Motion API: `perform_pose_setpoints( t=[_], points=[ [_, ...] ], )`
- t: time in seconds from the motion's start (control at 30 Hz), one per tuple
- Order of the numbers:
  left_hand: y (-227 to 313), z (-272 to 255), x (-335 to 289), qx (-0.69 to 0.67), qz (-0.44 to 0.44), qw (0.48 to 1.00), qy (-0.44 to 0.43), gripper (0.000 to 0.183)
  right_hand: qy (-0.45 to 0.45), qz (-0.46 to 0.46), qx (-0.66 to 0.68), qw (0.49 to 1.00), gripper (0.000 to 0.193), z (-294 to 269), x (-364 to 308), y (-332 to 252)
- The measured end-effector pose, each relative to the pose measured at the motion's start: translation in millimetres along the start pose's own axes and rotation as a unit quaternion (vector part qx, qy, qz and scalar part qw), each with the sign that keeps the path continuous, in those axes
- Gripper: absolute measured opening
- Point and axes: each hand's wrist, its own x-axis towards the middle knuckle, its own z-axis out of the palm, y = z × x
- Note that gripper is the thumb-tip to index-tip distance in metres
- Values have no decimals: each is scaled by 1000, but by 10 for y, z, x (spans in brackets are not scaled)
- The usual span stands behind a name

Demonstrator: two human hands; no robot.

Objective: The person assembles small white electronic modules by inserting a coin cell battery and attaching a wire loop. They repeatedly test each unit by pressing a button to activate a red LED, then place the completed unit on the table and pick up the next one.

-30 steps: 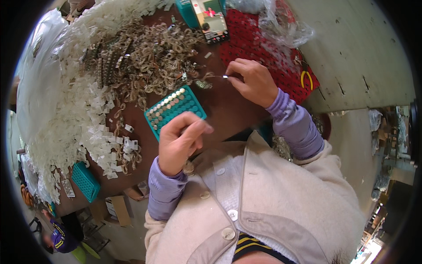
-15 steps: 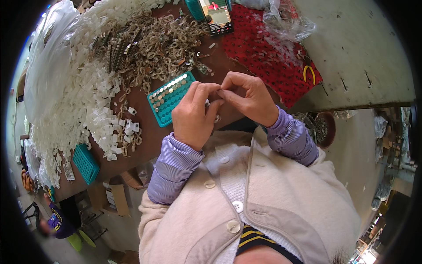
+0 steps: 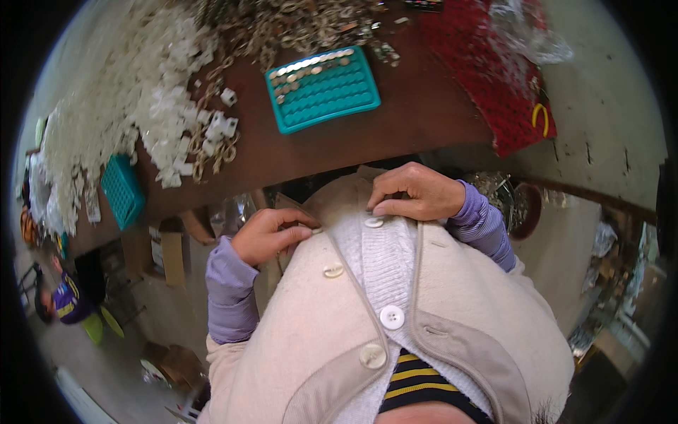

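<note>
My left hand point(image 3: 277, 234) is closed at the front edge of the cream fleece jacket point(image 3: 282, 325) I wear, its fingertips by a button. Higher and to the right, my right hand point(image 3: 418, 192) is pinched shut over the white knitted cardigan point(image 3: 392, 261), just beside a white button point(image 3: 374, 221). Whether cloth or some small piece is between its fingertips, I cannot tell. On the brown table beyond my hands sits a teal tray point(image 3: 332, 106) with rows of hollows. Round shiny metal pieces point(image 3: 311, 67) fill its far and left rows.
White plastic pieces point(image 3: 152, 106) lie heaped at the left, beside tangled chain links point(image 3: 282, 28). A second teal tray point(image 3: 122, 192) stands at the table's left edge. A red patterned cloth point(image 3: 466, 63) holds yellow-handled pliers point(image 3: 540, 120). Another person point(image 3: 67, 297) is at the far left.
Both hands have come down from above the table to the front of my clothes and moved apart. The view has shifted, so the tray appears higher and turned.
</note>
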Motion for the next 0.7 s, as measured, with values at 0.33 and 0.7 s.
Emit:
perform_pose_setpoints(
  t=[0.33, 0.7],
  points=[
    [-1455, -155, 1474, 120, 50, 949, 286, 51, 88, -40, -256, 962, 49, 582, 973, 1708],
    [-1574, -30, 668, -229, 33, 925, 302, 30, 126, 23, -186, 974, 42, 326, 1358, 2110]
  ],
)
